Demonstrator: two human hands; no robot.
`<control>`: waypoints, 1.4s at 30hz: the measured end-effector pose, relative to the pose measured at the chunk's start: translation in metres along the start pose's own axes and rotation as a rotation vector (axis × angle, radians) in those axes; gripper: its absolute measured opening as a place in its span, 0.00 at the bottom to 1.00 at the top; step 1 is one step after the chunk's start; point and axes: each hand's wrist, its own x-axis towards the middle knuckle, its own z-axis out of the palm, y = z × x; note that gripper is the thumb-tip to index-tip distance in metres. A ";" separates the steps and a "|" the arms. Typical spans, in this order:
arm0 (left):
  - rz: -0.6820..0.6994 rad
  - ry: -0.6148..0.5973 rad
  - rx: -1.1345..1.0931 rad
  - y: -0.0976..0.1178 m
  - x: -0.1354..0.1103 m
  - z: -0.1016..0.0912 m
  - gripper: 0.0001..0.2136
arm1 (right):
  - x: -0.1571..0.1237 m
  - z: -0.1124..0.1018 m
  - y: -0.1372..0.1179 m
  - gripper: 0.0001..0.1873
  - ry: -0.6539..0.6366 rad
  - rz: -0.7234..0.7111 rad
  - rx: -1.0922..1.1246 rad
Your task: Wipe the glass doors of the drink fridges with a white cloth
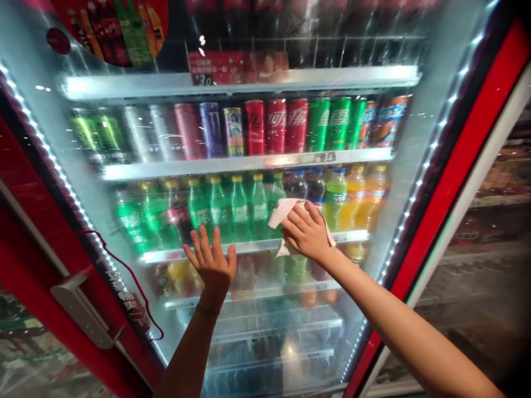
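My right hand [305, 229] lies over a white tissue [284, 211], holding it against the glass door [249, 345] of a lit drinks fridge. Parts of the tissue stick out beyond the fingertips and below the palm. To the left, my left hand [211, 260] is raised at the glass with its fingers spread and nothing in it. Whether its palm touches the pane, I cannot tell. Behind the glass, green bottles [218, 204] stand near my left fingers, and orange drink bottles [354, 193] stand right of the tissue.
A metal door handle [85, 309] projects at the lower left, with a red cord [130, 271] hanging beside it. Cans [276, 127] line the shelf above the bottles. The red frame [443, 199] bounds the right side. A round sticker [120, 27] is at the top left.
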 end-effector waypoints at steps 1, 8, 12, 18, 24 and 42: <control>0.009 0.004 0.013 -0.001 -0.001 0.001 0.31 | 0.000 0.001 -0.002 0.22 -0.022 0.064 -0.009; 0.008 0.000 0.037 -0.004 -0.002 0.003 0.29 | -0.003 0.002 -0.005 0.21 -0.178 -0.113 0.116; 0.006 -0.001 0.060 -0.002 -0.001 0.001 0.27 | 0.034 -0.011 0.037 0.25 -0.052 0.003 0.074; -0.153 0.005 0.045 0.023 0.005 0.000 0.25 | -0.010 -0.018 0.037 0.23 -0.029 -0.110 0.099; -0.117 0.022 0.009 0.105 0.013 0.011 0.24 | 0.003 -0.034 0.102 0.24 0.070 -0.057 0.025; -0.053 -0.176 -0.079 0.254 0.000 0.051 0.24 | -0.093 -0.067 0.165 0.20 0.043 0.224 0.002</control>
